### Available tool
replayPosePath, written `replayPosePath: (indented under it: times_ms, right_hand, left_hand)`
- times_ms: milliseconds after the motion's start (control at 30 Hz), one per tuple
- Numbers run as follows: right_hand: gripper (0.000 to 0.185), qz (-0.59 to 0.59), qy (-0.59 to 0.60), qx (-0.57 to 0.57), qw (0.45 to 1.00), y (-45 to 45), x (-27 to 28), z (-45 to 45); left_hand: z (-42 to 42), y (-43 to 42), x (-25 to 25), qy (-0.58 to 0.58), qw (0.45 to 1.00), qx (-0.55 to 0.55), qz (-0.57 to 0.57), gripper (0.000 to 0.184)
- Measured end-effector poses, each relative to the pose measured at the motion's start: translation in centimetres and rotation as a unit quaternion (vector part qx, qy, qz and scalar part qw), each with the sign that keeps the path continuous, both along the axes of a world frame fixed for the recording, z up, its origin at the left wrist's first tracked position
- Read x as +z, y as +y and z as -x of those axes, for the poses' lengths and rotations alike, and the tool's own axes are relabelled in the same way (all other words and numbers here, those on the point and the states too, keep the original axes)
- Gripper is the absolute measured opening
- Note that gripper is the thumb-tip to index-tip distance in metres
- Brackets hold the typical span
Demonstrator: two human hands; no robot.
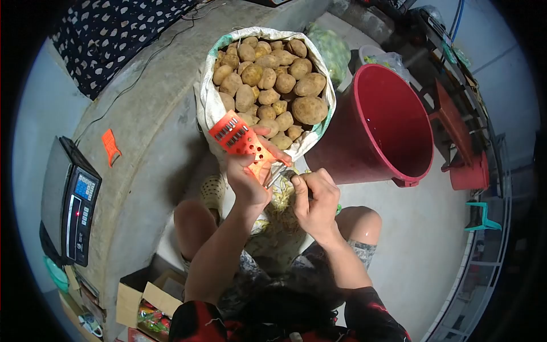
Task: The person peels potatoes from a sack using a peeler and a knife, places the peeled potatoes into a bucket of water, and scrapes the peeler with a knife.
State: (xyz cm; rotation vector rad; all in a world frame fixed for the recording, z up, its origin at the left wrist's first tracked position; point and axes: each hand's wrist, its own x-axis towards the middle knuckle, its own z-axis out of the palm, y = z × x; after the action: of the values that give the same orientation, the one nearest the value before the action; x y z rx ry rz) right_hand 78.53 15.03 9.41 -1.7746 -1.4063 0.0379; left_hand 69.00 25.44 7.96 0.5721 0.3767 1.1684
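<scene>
My left hand (246,178) is closed around an orange plastic grater (239,137) with slotted metal blades and round holes. A metal peeler blade (275,178) sits at its lower end. My right hand (317,199) is closed, with its thumb and fingers pinched on a small dark piece (289,175) beside that blade; its kind is not clear. Just beyond both hands stands a white woven sack (208,105) full of brown potatoes (268,80). Pale yellowish peelings (282,199) lie below the hands, between my knees.
A large red bucket (347,131) stands right of the sack. On the concrete ledge (137,131) at left lie another orange plastic piece (110,147) and a digital scale (80,205). A cardboard box (128,305) is at lower left, a green plastic stool (483,217) at far right.
</scene>
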Motion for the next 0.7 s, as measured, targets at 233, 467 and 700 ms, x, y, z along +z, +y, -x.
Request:
replayPosePath:
  times_ms: [233,467,700]
  right_hand:
    - [0.012,-0.021,0.053,-0.017,0.998,-0.1,0.4,-1.3]
    - [0.021,0.100,0.303,0.002,0.948,-2.2,-0.7,-10.6]
    - [0.019,0.169,0.397,0.041,0.901,-5.8,-1.7,-15.3]
  left_hand:
    - [0.1,0.2,0.0,-0.008,1.000,-0.003,0.006,0.051]
    - [0.6,2.0,-0.8,0.066,0.992,0.108,-0.007,0.036]
    - [-0.8,1.2,-2.4,0.307,0.946,0.001,-0.102,0.043]
